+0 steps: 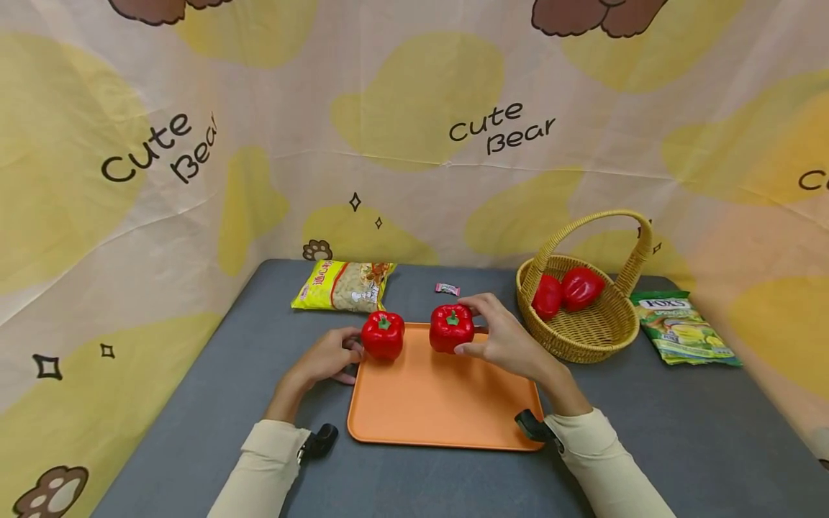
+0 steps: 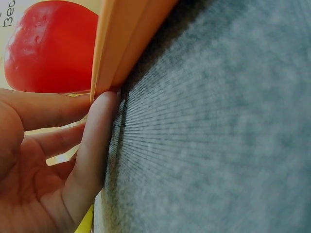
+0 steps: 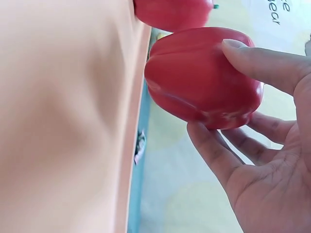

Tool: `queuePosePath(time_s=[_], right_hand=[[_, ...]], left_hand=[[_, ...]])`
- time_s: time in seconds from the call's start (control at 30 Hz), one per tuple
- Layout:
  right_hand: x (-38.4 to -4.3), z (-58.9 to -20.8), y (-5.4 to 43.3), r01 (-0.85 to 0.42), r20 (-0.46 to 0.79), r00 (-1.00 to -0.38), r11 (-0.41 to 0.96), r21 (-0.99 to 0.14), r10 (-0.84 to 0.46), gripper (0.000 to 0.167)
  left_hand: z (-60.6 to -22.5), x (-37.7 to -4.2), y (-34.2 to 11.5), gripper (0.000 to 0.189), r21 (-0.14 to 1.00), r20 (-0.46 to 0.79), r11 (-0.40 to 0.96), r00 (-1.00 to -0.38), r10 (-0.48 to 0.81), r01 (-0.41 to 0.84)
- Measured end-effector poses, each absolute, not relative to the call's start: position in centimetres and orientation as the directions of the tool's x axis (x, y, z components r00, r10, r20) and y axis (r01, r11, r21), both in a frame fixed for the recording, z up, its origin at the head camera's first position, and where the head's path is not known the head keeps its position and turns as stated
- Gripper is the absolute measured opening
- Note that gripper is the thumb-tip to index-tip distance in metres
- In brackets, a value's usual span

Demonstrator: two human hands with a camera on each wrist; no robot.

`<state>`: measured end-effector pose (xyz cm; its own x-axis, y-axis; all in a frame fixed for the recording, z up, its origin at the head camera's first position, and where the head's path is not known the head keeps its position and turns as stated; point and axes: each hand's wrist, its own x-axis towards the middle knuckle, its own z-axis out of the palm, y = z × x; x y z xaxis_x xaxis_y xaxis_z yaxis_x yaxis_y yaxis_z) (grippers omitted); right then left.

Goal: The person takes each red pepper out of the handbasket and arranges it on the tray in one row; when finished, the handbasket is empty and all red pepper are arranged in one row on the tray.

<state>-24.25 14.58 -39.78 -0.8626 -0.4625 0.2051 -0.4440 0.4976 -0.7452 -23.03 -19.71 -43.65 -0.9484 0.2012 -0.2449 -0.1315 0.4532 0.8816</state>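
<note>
An orange tray lies on the grey table, and my left hand pinches its left rim. In the left wrist view, the thumb is against the tray's outer wall and the index finger reaches the rim. One red bell pepper stands at the tray's back left corner, close to that hand. My right hand holds a second red bell pepper between thumb and fingers, over the tray's back part. The right wrist view shows this pepper tilted and apart from the tray's surface.
A yellow wicker basket with two red peppers stands at the right, its handle upright. Beside it lies a green FOX'S bag. Behind the tray are a yellow snack bag and a small pink wrapped candy. A printed cloth hangs behind.
</note>
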Motion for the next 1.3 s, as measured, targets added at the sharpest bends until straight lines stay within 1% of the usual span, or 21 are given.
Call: queuePosePath(time_s=[0.2, 0.43, 0.67, 1.3], right_hand=[[-24.5, -40.2, 13.2, -0.423, 0.159, -0.861, 0.506, -0.751, -0.483, 0.078], [-24.6, -40.5, 11.9, -0.446, 0.134, -0.851, 0.565, -0.694, -0.508, 0.079], [-24.5, -40.7, 11.1, -0.428, 0.102, -0.849, 0.562, -0.707, -0.518, 0.08], [-24.5, -41.0, 10.8, -0.414, 0.088, -0.852, 0.559, -0.718, -0.517, 0.078]], left_hand=[[-43.7, -23.2, -19.8, 0.047, 0.882, -0.247, 0.453, -0.947, 0.206, -0.131], [-43.7, -23.3, -19.8, 0.047, 0.883, -0.241, 0.452, -0.949, 0.205, -0.127], [-43.7, -23.2, -19.8, 0.047, 0.884, -0.244, 0.449, -0.947, 0.211, -0.128], [-43.9, -23.2, -19.8, 0.047, 0.884, -0.246, 0.449, -0.947, 0.207, -0.132]])
